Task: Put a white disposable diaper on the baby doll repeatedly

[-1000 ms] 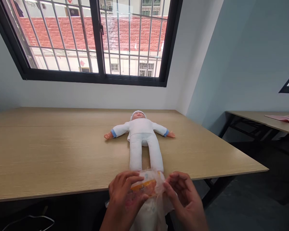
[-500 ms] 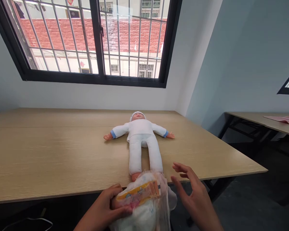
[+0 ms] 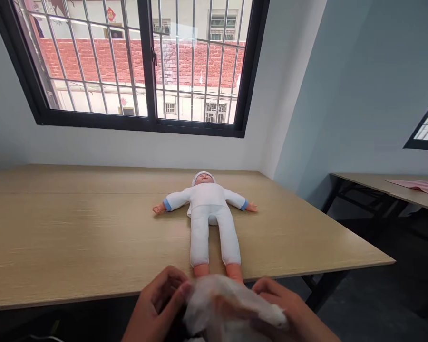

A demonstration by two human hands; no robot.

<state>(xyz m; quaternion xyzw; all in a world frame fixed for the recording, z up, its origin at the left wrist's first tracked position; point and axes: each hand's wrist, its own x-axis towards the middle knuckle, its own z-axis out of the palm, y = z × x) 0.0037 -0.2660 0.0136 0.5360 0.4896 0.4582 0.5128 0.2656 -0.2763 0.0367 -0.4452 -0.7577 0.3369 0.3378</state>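
Note:
A crinkled, see-through plastic bag with soft white contents is low in the view, blurred by motion, at the table's front edge. My left hand pinches its left edge between thumb and fingers. On the other side, my right hand is closed on the bag, its fingertips partly hidden. Just beyond the bag a baby doll lies on its back on the wooden table. It wears a white suit with blue cuffs and a white cap, arms spread, with its bare feet towards me, partly behind the bag.
A barred window in a black frame is set in the wall behind the table. Off to the right stands a second table with a pink striped cloth on it.
My right hand, open and apart from the bag before, has closed on it. The bag has turned and dropped lower, so its orange and yellow label no longer shows clearly.

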